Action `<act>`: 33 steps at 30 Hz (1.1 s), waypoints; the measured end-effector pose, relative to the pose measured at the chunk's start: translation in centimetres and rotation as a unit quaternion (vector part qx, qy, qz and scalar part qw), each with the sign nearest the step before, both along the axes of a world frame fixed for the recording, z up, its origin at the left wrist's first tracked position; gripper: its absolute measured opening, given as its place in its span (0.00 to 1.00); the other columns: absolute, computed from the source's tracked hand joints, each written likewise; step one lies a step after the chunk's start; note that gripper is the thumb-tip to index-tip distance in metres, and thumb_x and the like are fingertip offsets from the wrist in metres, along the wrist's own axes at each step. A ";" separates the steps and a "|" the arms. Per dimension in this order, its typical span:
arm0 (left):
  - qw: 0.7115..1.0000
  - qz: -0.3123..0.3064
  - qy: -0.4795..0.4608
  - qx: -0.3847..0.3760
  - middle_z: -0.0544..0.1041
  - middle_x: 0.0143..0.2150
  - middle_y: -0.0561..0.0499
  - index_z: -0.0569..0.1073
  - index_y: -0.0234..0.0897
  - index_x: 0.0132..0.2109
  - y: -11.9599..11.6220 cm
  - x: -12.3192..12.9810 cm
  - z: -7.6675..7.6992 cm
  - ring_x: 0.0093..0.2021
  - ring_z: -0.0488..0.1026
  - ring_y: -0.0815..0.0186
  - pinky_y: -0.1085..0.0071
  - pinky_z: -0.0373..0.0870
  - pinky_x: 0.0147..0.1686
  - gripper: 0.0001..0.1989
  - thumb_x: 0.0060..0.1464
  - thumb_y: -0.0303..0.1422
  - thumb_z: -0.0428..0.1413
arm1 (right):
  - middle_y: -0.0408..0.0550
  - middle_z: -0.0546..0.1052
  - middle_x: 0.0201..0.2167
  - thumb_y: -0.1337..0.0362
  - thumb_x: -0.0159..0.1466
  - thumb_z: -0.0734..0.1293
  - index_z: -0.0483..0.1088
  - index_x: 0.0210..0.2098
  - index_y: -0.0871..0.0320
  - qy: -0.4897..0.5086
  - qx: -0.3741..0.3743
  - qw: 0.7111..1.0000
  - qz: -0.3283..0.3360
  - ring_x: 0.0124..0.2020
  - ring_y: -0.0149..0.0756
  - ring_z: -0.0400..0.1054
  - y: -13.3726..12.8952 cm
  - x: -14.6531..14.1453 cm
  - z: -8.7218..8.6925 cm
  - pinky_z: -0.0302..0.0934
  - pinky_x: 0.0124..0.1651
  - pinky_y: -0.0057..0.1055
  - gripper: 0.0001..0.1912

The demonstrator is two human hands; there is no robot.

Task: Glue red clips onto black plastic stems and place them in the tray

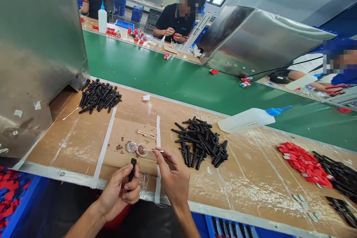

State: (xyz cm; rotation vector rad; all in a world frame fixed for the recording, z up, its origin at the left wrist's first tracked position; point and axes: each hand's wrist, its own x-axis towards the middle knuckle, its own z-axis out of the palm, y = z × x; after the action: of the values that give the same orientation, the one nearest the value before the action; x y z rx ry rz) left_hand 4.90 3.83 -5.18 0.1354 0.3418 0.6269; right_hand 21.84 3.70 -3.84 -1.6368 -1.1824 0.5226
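A green conveyor belt (pixel 173 78) is seen running along the far edge of the cardboard-covered table (pixel 83 137), with a large sheet-metal guard (pixel 36 44) standing at the table's left edge. Across the belt, a seated person (pixel 178 15) is occupied at another bench. A white squeeze bottle (pixel 247 119) with a blue nozzle is laid on its side at the far edge of the table, right of centre. A heap of black plastic parts (pixel 202 142) is spread near the middle of the table, and a second heap of black parts (pixel 99 96) is piled toward the far left corner, just beside the guard. Red pieces (pixel 302 163) are gathered near the right edge.

At the near edge, the left hand (pixel 119 193) is clenched around a single black part (pixel 132 169), which is held upright above the table's front rim. The right hand (pixel 171 176) is pinched on a cotton swab (pixel 152 150), whose tip is dipped into a small clear dish (pixel 141 150); a second small dish (pixel 131 146) is touching it on the left. Spare swabs (pixel 145 134) are lying just beyond the dishes.
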 end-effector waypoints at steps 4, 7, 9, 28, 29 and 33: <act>1.000 0.003 0.013 -0.003 0.50 0.20 0.62 0.69 0.34 0.38 -0.1 0.1 -0.1 0.16 0.42 0.78 0.78 0.41 0.18 0.12 0.62 0.41 0.53 | 0.51 0.82 0.36 0.57 0.61 0.70 0.77 0.39 0.58 0.081 0.003 0.996 -0.038 0.35 0.38 0.76 0.0 -0.1 -0.1 0.71 0.37 0.33 0.12; 1.000 0.002 0.016 -0.004 0.50 0.20 0.62 0.69 0.34 0.38 -0.1 0.1 -0.1 0.16 0.42 0.78 0.78 0.42 0.19 0.13 0.63 0.40 0.51 | 0.50 0.82 0.33 0.57 0.60 0.71 0.77 0.37 0.59 0.118 0.005 0.991 -0.058 0.28 0.35 0.74 -0.1 -0.2 0.6 0.70 0.31 0.31 0.12; 1.000 0.004 0.019 -0.002 0.50 0.20 0.62 0.68 0.34 0.37 -0.1 0.1 -0.1 0.16 0.42 0.78 0.78 0.42 0.19 0.13 0.63 0.40 0.51 | 0.49 0.81 0.29 0.57 0.59 0.71 0.77 0.36 0.60 0.122 0.007 0.990 -0.065 0.25 0.34 0.72 -0.4 -0.3 1.2 0.69 0.30 0.30 0.11; 1.000 0.007 0.007 -0.006 0.50 0.19 0.62 0.70 0.33 0.37 0.1 0.3 0.1 0.15 0.43 0.78 0.78 0.42 0.19 0.13 0.63 0.40 0.50 | 0.46 0.80 0.31 0.64 0.61 0.71 0.79 0.38 0.53 0.128 0.024 0.991 0.008 0.26 0.31 0.72 -2.4 -2.4 0.9 0.73 0.35 0.29 0.06; 1.000 0.007 0.007 -0.004 0.50 0.19 0.62 0.70 0.33 0.37 0.1 0.3 0.1 0.15 0.43 0.78 0.78 0.42 0.19 0.13 0.63 0.40 0.50 | 0.46 0.80 0.31 0.64 0.61 0.71 0.79 0.38 0.53 0.124 0.021 0.992 0.012 0.26 0.31 0.72 -2.4 -2.4 0.9 0.72 0.35 0.29 0.06; 1.000 0.008 0.009 -0.004 0.50 0.19 0.62 0.69 0.34 0.37 0.1 0.3 0.0 0.16 0.42 0.78 0.78 0.42 0.19 0.13 0.63 0.40 0.49 | 0.45 0.80 0.32 0.65 0.61 0.71 0.78 0.39 0.52 0.115 0.017 0.993 0.021 0.29 0.33 0.73 -2.7 -2.3 0.5 0.72 0.36 0.30 0.06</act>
State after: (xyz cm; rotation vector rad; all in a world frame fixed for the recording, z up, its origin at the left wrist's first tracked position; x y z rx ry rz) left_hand 5.21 3.89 -5.16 0.1306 0.3638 0.6405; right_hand 19.51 1.04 -3.35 -1.4812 -1.0495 0.6951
